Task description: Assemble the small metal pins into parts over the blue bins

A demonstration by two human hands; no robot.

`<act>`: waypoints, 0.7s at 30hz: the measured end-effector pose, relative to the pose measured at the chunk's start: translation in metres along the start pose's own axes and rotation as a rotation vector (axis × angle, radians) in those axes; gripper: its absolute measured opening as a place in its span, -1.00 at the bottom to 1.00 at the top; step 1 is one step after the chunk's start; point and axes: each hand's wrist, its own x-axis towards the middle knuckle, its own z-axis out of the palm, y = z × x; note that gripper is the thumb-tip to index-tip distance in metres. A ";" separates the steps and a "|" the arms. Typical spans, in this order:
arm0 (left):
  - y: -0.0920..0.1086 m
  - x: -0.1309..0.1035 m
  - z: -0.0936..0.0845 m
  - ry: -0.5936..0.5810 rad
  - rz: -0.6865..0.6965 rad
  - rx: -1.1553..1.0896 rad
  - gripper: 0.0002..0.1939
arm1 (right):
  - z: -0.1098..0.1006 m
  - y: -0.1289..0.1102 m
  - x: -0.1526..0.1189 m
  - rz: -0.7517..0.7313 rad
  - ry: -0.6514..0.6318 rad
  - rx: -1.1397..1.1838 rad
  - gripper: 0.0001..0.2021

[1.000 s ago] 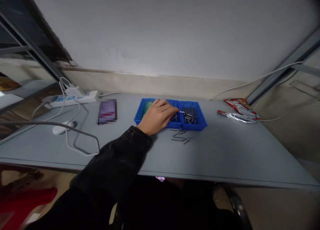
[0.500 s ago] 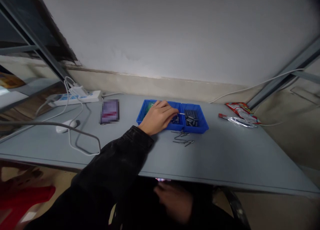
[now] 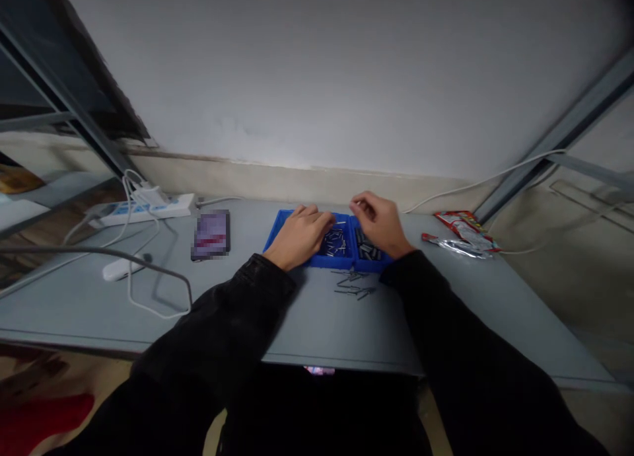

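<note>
First, on a grey table [image 3: 307, 330], a white power strip [image 3: 174, 209], a small white case [image 3: 117, 269] and a blurred flat item [image 3: 212, 234] are set out. Next, a thin metal pin [image 3: 341, 223] is pinched in the closed fingertips of the left hand [image 3: 300, 236] above the blue bins [image 3: 329, 262], metal pins [image 3: 337, 240] being scattered in the middle one and slim rods [image 3: 351, 289] laid just in front. Last, short dark cylinders [image 3: 367, 250] in the right bin [image 3: 369, 266] are partly covered by the right hand [image 3: 382, 223], its fingers curled, whether around anything cannot be told, and a red packet [image 3: 463, 227] is placed beyond.
</note>
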 end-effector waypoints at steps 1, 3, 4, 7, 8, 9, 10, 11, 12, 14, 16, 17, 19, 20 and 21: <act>-0.003 0.002 0.001 0.004 -0.008 0.012 -0.82 | 0.009 0.008 -0.001 -0.029 -0.027 -0.058 -0.84; -0.007 0.004 0.003 0.018 -0.029 0.024 -0.83 | 0.017 0.014 -0.005 -0.105 -0.049 -0.139 -0.80; -0.008 0.004 0.003 0.027 -0.041 0.023 -0.82 | 0.017 0.012 -0.007 -0.131 -0.037 -0.158 -0.79; -0.007 0.003 0.004 0.056 -0.063 -0.004 -0.82 | 0.011 0.000 -0.013 -0.156 -0.022 -0.178 -0.76; -0.007 0.003 0.004 0.067 -0.065 -0.016 -0.81 | 0.009 -0.003 -0.015 -0.161 -0.042 -0.185 -0.76; -0.006 0.002 0.004 0.077 -0.064 -0.027 -0.81 | 0.008 -0.006 -0.017 -0.168 -0.072 -0.193 -0.76; -0.005 0.001 0.004 0.087 -0.064 -0.039 -0.81 | 0.008 -0.008 -0.020 -0.175 -0.102 -0.200 -0.77; -0.004 0.000 0.004 0.099 -0.064 -0.051 -0.81 | 0.009 -0.008 -0.022 -0.181 -0.125 -0.206 -0.77; -0.004 -0.001 0.004 0.112 -0.064 -0.064 -0.81 | 0.011 -0.008 -0.024 -0.185 -0.142 -0.212 -0.77; -0.006 -0.002 0.005 0.138 -0.066 -0.088 -0.81 | 0.014 -0.007 -0.028 -0.190 -0.155 -0.234 -0.75; -0.007 -0.003 0.005 0.162 -0.064 -0.104 -0.80 | 0.016 -0.006 -0.030 -0.187 -0.147 -0.260 -0.74; -0.008 -0.004 0.005 0.171 -0.060 -0.109 -0.80 | 0.017 -0.005 -0.031 -0.185 -0.142 -0.266 -0.74; -0.008 -0.006 0.004 0.184 -0.052 -0.120 -0.79 | 0.017 -0.005 -0.031 -0.177 -0.133 -0.265 -0.75; -0.007 -0.006 0.003 0.187 -0.047 -0.127 -0.79 | 0.017 -0.006 -0.031 -0.176 -0.128 -0.262 -0.74; -0.006 -0.007 0.003 0.188 -0.043 -0.133 -0.79 | 0.016 -0.006 -0.031 -0.179 -0.123 -0.259 -0.74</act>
